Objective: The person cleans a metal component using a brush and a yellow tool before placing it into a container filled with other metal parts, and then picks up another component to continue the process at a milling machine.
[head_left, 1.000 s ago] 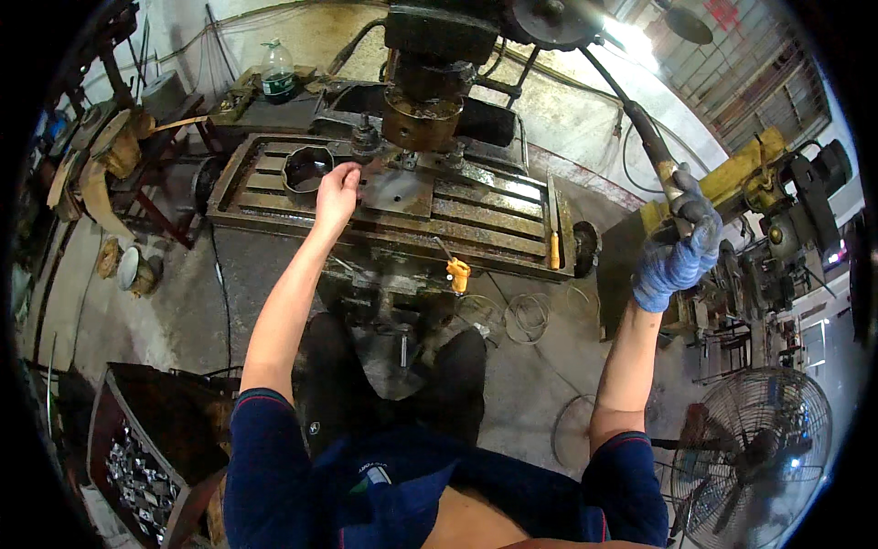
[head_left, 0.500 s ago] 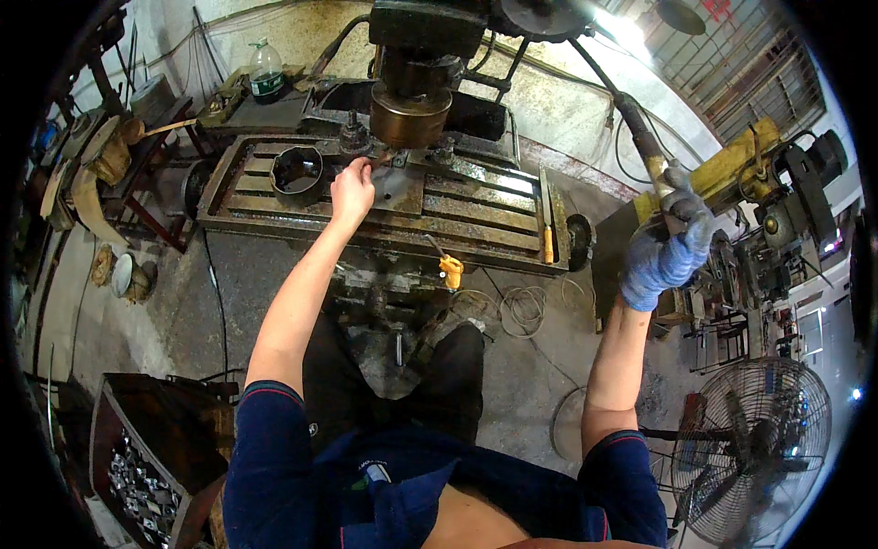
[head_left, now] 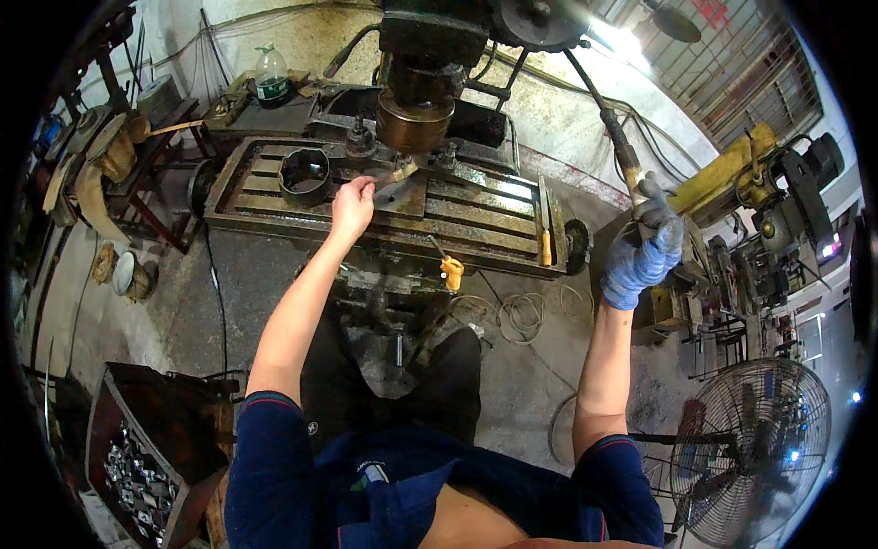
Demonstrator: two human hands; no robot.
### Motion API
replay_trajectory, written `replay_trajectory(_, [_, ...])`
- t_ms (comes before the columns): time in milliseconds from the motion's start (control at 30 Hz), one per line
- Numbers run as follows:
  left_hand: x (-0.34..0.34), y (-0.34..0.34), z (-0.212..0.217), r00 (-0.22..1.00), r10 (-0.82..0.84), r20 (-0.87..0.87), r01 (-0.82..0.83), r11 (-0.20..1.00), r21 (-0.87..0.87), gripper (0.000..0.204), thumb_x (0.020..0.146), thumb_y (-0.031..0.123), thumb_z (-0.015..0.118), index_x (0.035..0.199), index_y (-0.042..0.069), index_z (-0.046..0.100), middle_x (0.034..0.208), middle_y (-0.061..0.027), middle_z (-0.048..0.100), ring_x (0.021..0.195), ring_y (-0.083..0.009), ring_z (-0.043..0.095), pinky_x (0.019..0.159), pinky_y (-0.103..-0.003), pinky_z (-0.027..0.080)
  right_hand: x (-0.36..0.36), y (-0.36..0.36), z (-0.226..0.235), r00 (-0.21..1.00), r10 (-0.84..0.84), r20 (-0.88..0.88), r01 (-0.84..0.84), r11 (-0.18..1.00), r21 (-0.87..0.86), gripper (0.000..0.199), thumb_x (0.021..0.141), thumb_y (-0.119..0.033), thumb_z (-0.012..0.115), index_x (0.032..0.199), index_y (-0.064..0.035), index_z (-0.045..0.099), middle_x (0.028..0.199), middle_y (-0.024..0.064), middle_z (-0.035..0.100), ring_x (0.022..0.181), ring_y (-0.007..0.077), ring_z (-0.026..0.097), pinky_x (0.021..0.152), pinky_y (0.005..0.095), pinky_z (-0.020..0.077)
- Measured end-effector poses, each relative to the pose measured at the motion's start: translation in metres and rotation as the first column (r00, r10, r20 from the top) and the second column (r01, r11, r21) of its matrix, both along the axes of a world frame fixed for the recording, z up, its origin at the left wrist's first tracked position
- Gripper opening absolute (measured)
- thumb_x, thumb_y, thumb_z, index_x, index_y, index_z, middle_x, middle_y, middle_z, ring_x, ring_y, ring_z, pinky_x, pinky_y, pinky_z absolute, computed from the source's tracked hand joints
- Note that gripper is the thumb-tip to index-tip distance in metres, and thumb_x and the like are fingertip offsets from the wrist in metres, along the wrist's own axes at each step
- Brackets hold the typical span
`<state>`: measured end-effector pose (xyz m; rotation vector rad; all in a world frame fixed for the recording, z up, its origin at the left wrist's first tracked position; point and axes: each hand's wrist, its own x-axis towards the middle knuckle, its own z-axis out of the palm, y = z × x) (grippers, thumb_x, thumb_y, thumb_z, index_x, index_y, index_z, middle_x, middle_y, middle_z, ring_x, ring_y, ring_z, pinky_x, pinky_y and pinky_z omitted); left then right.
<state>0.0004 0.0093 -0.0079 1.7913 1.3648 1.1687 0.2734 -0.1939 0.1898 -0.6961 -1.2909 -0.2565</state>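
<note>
My bare left hand (head_left: 351,209) is closed round the handle of a small brush (head_left: 403,172) above the slotted machine table (head_left: 476,212). The brush's pale bristle end points right, just below the brass-coloured spindle head (head_left: 414,121). A dark round pot (head_left: 305,177) with black liquid inside sits on the table, left of that hand. Off to the right, my right hand (head_left: 646,253) wears a blue-grey glove and is wrapped round the end of the machine's long lever (head_left: 623,151).
A yellow-handled tool (head_left: 547,245) lies along the table's right end. At the front edge hangs a yellow air blow gun (head_left: 451,273). To the lower left stands a bin of metal parts (head_left: 137,489); a caged fan (head_left: 750,448) is at lower right. A plastic bottle (head_left: 271,78) stands behind.
My right hand has swung left with the lever. My left hand has shifted slightly down, and the brush's bristle end now shows clearly below the spindle head.
</note>
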Motion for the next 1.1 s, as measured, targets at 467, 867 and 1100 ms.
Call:
replay_trajectory(467, [-0.010, -0.022, 0.007, 0.956, -0.166, 0.240, 0.192, 0.977, -0.091, 0.023, 0.090, 0.014, 0.045, 0.103, -0.002, 0.057, 0.058, -0.0069, 0.056, 0.042, -0.0115, 0.051, 0.042, -0.027, 0.041, 0.000, 0.004, -0.019, 0.997, 0.074, 0.000, -0.074, 0.997, 0.036, 0.040, 0.087, -0.034, 0.052, 0.060, -0.0047, 0.044, 0.058, 0.0027, 0.041, 0.075, 0.0233, 0.048, 0.088, 0.0457, 0.0358])
replay_trajectory(867, [-0.019, -0.023, 0.013, 0.961, -0.167, 0.222, 0.181, 0.982, -0.046, 0.023, 0.089, 0.012, 0.046, 0.104, -0.002, 0.056, 0.066, -0.0079, 0.060, 0.047, -0.0117, 0.054, 0.047, -0.027, 0.043, -0.004, -0.002, -0.007, 0.997, 0.012, -0.071, -0.012, 1.000, -0.002, 0.044, 0.085, -0.037, 0.053, 0.063, 0.0003, 0.050, 0.062, 0.0074, 0.050, 0.084, 0.0256, 0.054, 0.085, 0.0434, 0.0381])
replay_trajectory(1100, [-0.016, -0.027, 0.019, 0.974, -0.139, 0.181, 0.148, 0.988, -0.040, 0.022, 0.087, 0.011, 0.049, 0.106, 0.000, 0.055, 0.079, -0.0093, 0.062, 0.049, -0.0126, 0.054, 0.050, -0.028, 0.044, 0.001, -0.004, 0.002, 0.998, 0.015, -0.060, -0.016, 1.000, -0.023, 0.042, 0.084, -0.038, 0.054, 0.070, 0.0022, 0.053, 0.076, 0.0140, 0.056, 0.093, 0.0335, 0.055, 0.089, 0.0483, 0.0362])
